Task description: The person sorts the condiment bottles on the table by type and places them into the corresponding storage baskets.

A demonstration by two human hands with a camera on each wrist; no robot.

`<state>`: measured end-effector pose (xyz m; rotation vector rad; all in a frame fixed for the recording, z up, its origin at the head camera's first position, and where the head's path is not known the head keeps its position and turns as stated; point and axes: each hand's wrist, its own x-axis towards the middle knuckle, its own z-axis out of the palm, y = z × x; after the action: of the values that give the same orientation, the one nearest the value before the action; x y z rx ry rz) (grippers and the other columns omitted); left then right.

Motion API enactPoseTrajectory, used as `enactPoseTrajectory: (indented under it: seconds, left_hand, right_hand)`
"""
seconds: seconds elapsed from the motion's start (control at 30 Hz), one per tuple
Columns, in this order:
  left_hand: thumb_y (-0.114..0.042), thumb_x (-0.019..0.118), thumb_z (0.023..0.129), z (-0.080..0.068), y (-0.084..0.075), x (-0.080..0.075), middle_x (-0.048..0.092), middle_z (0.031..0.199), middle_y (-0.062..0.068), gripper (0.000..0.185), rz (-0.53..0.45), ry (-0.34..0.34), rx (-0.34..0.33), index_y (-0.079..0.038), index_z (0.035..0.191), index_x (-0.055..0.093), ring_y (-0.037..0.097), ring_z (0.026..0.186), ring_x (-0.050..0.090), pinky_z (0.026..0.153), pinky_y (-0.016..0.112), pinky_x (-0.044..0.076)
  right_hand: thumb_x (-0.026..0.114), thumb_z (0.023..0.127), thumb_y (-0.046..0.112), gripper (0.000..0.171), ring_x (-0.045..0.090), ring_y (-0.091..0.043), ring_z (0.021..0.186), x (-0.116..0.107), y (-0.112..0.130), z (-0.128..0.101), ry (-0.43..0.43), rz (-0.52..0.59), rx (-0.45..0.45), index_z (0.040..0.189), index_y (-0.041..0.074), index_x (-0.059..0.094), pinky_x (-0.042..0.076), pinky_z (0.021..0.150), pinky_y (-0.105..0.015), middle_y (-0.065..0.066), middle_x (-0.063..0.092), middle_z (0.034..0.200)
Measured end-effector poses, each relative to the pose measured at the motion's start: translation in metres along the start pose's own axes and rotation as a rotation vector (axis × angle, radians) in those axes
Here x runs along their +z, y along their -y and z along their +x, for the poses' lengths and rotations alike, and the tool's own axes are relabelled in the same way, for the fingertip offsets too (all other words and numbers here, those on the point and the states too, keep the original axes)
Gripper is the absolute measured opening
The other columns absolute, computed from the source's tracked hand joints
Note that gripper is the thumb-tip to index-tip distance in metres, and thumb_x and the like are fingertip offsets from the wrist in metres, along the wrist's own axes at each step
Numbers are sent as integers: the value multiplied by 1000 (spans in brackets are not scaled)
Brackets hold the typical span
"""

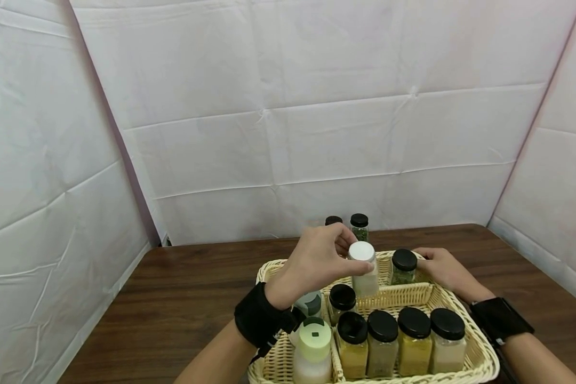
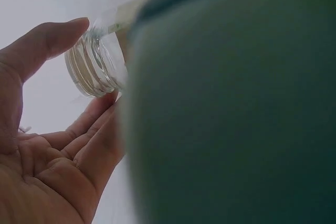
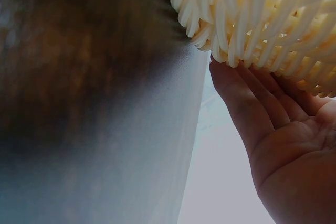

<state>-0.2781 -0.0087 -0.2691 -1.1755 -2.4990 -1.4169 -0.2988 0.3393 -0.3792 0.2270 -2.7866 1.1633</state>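
Note:
My left hand (image 1: 317, 261) pinches a white-topped clear jar (image 1: 365, 280) between thumb and fingers, over the back part of a wicker basket (image 1: 492, 362). In the left wrist view, the thumb (image 2: 58, 38) lies on one side of the ridged glass end of the jar (image 2: 94, 66), fingers on the other. A blurred green shape (image 2: 226, 103) covers much of that view. My right hand (image 1: 448, 272) grips the basket's back right corner, beside a black-lidded jar of green herbs (image 1: 404, 266). Its fingers (image 3: 244, 98) lie against the outer woven wall (image 3: 247, 19).
Several black-lidded spice jars (image 1: 415, 341) line the basket's front compartment. A bottle with a pale green cap (image 1: 314, 344) stands in the left compartment, a grey-topped container (image 1: 309, 304) behind it. Behind the basket, two black-lidded jars (image 1: 359, 226) stand on the brown table (image 1: 182, 293), near white sheeting (image 1: 326, 144).

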Motion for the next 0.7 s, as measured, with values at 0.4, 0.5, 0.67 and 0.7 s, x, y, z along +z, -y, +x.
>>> enactPoseTrajectory:
  seconds: [0.4,0.5,0.67,0.7]
  left_hand:
    - [-29,92,86,2,0,6,69,85,-12,32,86,78,-36,-13,104,71,1,77,63,74,23,52]
    - [-33,91,87,3,0,7,69,87,-12,36,132,96,-35,-12,109,72,0,80,63,77,21,52]
    - [-36,89,89,3,0,10,68,90,-11,36,157,138,-30,-13,110,71,1,82,62,80,21,51]
    - [-36,88,89,2,0,10,68,91,-11,36,157,153,-27,-13,111,71,1,83,62,81,20,50]
  right_hand:
    - [53,112,46,50,63,-28,101,0,2,-2,-1,1,4,133,4,69,46,85,-47,-10,69,115]
    - [53,112,47,51,61,-28,95,-1,3,-1,1,-4,8,133,3,68,42,82,-47,-10,68,109]
    - [52,111,50,53,55,-26,86,-2,6,0,-4,-25,13,129,4,70,37,76,-49,-8,65,96]
    - [52,111,50,53,54,-26,84,-2,7,0,-3,-28,12,129,4,70,36,75,-49,-9,64,94]
